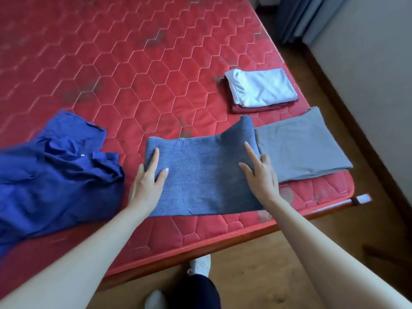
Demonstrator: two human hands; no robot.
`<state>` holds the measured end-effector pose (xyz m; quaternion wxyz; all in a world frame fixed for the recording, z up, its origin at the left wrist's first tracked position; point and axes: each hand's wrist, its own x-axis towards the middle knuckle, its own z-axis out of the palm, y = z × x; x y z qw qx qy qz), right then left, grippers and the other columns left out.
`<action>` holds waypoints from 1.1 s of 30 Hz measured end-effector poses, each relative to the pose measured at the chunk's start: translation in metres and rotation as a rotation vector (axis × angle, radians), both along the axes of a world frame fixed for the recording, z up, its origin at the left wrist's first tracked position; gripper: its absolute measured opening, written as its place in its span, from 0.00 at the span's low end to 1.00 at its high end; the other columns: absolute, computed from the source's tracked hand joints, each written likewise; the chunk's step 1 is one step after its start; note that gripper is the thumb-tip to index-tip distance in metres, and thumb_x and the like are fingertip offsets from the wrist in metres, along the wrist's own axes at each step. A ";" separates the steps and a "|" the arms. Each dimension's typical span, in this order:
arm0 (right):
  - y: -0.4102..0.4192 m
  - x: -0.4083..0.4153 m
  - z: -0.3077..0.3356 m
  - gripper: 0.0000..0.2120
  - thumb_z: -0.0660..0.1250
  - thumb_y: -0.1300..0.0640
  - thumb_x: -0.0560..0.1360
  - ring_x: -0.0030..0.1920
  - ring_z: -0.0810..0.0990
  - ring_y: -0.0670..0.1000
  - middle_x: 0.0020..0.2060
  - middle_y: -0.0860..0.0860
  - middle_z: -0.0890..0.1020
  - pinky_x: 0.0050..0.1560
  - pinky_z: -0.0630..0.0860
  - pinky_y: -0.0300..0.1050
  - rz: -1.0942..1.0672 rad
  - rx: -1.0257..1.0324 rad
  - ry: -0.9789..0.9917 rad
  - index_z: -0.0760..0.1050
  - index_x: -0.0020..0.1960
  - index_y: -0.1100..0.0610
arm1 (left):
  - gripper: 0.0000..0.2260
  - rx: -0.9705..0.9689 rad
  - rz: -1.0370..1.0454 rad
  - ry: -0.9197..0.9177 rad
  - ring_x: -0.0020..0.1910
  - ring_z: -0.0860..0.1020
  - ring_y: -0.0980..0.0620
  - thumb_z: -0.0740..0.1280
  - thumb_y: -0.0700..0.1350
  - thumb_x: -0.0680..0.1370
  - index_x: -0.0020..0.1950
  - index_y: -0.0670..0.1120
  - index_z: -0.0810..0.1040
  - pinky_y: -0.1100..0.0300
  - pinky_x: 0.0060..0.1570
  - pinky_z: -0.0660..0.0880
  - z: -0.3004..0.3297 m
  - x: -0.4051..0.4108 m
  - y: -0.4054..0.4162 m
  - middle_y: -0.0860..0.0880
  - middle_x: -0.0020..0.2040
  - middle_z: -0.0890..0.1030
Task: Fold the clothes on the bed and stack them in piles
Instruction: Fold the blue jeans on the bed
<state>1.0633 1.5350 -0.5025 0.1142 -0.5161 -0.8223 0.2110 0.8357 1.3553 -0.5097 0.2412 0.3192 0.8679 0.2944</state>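
Observation:
A folded blue denim garment (200,172) lies near the front edge of the red mattress (124,70). My left hand (148,181) rests flat on its left side with straight fingers. My right hand (259,175) lies on its right side, fingers straight, at the raised right edge of the denim. A crumpled royal-blue shirt (53,172) lies unfolded to the left. To the right sits a folded grey garment (301,148), touching the denim's raised edge. Behind it is a pile with a folded white garment (260,86) on a dark red one (263,108).
The mattress corner (347,188) is at the right, with a wooden floor (278,259) below and a wall (367,70) beyond. A dark curtain (296,16) hangs at the top right. My feet in light socks (199,266) stand at the bed's front edge.

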 end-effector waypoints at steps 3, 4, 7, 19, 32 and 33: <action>0.027 0.023 0.037 0.28 0.64 0.48 0.79 0.46 0.76 0.58 0.47 0.51 0.67 0.47 0.71 0.47 -0.023 0.060 0.047 0.57 0.75 0.36 | 0.27 0.088 -0.029 0.010 0.62 0.72 0.39 0.59 0.55 0.81 0.76 0.64 0.51 0.51 0.58 0.68 0.031 0.019 0.034 0.42 0.62 0.69; 0.038 0.032 0.048 0.28 0.63 0.48 0.79 0.46 0.76 0.58 0.47 0.51 0.67 0.47 0.71 0.47 -0.025 0.085 0.045 0.56 0.75 0.36 | 0.27 0.115 -0.028 0.012 0.61 0.72 0.39 0.59 0.55 0.81 0.76 0.64 0.51 0.51 0.58 0.69 0.039 0.028 0.046 0.42 0.62 0.69; 0.076 0.062 0.074 0.27 0.62 0.48 0.80 0.45 0.75 0.56 0.48 0.50 0.67 0.48 0.71 0.47 -0.016 0.165 0.023 0.56 0.76 0.38 | 0.28 0.205 -0.030 0.044 0.59 0.73 0.39 0.60 0.53 0.81 0.77 0.62 0.51 0.52 0.56 0.69 0.057 0.061 0.084 0.42 0.61 0.70; 0.279 0.200 0.068 0.29 0.63 0.46 0.79 0.43 0.75 0.55 0.50 0.52 0.67 0.46 0.75 0.48 0.037 0.212 -0.101 0.55 0.76 0.39 | 0.30 0.244 0.067 0.069 0.58 0.73 0.35 0.64 0.48 0.80 0.78 0.51 0.53 0.45 0.57 0.70 0.027 0.222 0.275 0.36 0.59 0.71; 0.337 0.237 -0.083 0.30 0.61 0.42 0.78 0.41 0.74 0.54 0.49 0.47 0.65 0.39 0.71 0.46 0.105 -0.066 -0.169 0.52 0.76 0.36 | 0.30 -0.013 0.120 0.068 0.48 0.74 0.34 0.60 0.52 0.80 0.77 0.58 0.47 0.43 0.46 0.74 -0.067 0.263 0.304 0.42 0.53 0.68; 0.338 0.237 -0.094 0.30 0.60 0.40 0.78 0.40 0.73 0.53 0.50 0.46 0.64 0.39 0.69 0.45 0.093 -0.077 -0.179 0.51 0.75 0.35 | 0.30 -0.024 0.121 0.072 0.48 0.74 0.34 0.60 0.52 0.81 0.77 0.59 0.46 0.43 0.46 0.73 -0.075 0.261 0.304 0.42 0.53 0.68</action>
